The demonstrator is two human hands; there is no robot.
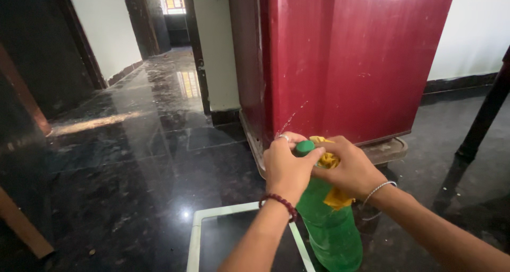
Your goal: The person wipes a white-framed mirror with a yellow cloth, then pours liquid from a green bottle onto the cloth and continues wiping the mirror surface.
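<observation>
Bottle [330, 229] first: it was a green plastic one, standing more or less upright at about 5 o'clock in the head view, low and a bit right of centre, with its bottom cut off by the edge of the picture. Its green cap [304, 146] poked up between the two hands. The left hand [287, 168] sat over the top of the bottle, fingers curled together and pinching around the cap, thumb lying across toward 3 o'clock. It had a ring on one finger and a dark red bead bracelet [279, 202] at the wrist. The right hand [348, 168] was wrapped around the bottle's neck just beside the left, fingers pressed closed on a yellow cloth [334, 196] (looked bunched up, some of it hanging down over the bottle's shoulder). A thin silver bangle [378, 189] hung on that wrist.

Behind the hands at 12 o'clock stood a big dark red fridge [345, 59] on a low stand [390, 149]. The black polished floor [133, 171] was really shiny, with light glinting off it toward 10 o'clock, where a doorway [170, 17] opened into a corridor. At 6 o'clock, just left of the bottle, lay a flat dark panel with a pale green frame [194, 235]. A dark post [486, 112] leaned at 3 o'clock.
</observation>
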